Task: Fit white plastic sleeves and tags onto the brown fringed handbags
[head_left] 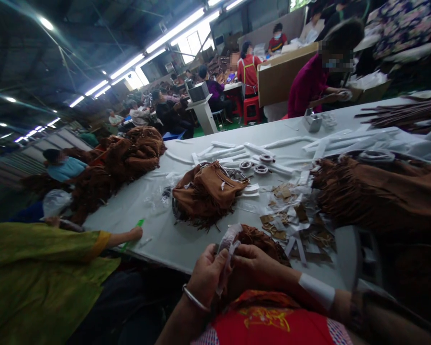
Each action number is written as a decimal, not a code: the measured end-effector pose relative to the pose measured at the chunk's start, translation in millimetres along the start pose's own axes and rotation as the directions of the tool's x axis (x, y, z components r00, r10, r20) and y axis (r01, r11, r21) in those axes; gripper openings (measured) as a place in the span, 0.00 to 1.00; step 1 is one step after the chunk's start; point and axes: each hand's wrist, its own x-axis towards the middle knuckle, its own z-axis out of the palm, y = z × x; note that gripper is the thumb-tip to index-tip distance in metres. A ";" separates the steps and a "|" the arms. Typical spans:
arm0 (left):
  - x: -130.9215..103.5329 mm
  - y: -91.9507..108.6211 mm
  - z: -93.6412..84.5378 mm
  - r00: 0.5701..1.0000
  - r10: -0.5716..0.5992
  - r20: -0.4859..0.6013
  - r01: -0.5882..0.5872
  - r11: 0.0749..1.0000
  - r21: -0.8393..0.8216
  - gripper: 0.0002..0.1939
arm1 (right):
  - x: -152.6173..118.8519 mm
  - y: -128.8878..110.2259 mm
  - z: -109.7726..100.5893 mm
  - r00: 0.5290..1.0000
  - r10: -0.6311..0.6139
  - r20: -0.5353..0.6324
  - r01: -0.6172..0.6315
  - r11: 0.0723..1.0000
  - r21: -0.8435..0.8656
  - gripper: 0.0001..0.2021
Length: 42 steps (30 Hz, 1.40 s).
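Both my hands are in front of my red apron, close together at the table's near edge. My left hand [209,270], with a silver bangle at its wrist, is closed on a strip of thin white wrapping [231,238]. My right hand [253,262] pinches the same wrapping from the other side. Whatever the wrapping goes around is hard to make out. Right behind my hands lies a brown fringed bag [260,239], partly hidden by them. Farther in on the table rests another brown fringed bag [211,189].
A pale table [158,244] holds cardboard tags [282,225], white-wrapped rings [261,169] and long white strips. Brown bags are heaped at the right [377,191] and far left [129,153]. At my left, a person's hand [136,233] holds something green. Other people sit beyond.
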 end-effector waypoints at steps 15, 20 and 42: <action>-6.3 6.3 -0.5 0.996 -0.069 -0.057 0.066 0.996 -0.053 0.28 | -8.3 13.2 19.1 0.991 0.106 -0.086 -0.098 0.991 0.091 0.24; -14.7 11.0 -5.1 0.992 0.095 -0.089 -0.064 0.953 0.297 0.23 | -18.5 -5.8 10.0 0.978 -0.147 -0.149 0.047 0.848 -0.528 0.19; -30.7 2.1 2.6 0.897 0.424 0.126 -0.367 0.555 0.746 0.10 | -2.9 -40.7 37.5 0.983 -0.064 -0.171 -0.026 0.877 -0.479 0.12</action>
